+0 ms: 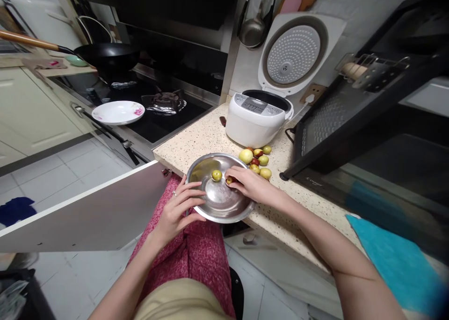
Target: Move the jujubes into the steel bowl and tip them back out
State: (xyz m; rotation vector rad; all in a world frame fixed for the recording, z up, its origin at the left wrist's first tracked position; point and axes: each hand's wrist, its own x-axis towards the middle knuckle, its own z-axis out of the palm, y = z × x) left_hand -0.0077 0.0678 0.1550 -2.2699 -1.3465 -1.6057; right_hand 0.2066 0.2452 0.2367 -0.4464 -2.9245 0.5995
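A stainless steel bowl (210, 212) rests at the counter's front corner, its near side jutting past the edge. My left hand (177, 207) holds the bowl's left rim, with fingers spread over the rim into the bowl. One yellow-green jujube (216, 175) lies inside, toward the back. My right hand (250, 184) reaches over the right rim, fingertips pinched round a brownish jujube (229, 180) that they partly cover. Just behind the right hand, several green and red-brown jujubes (264, 160) are heaped on the counter.
Behind the fruit stands a white rice cooker (254, 127), lid raised. A black oven (368, 156) is at right, a blue cloth (396, 259) before it. At left are the hob with a plate (118, 113) and wok (108, 55), and an open cabinet door (87, 217).
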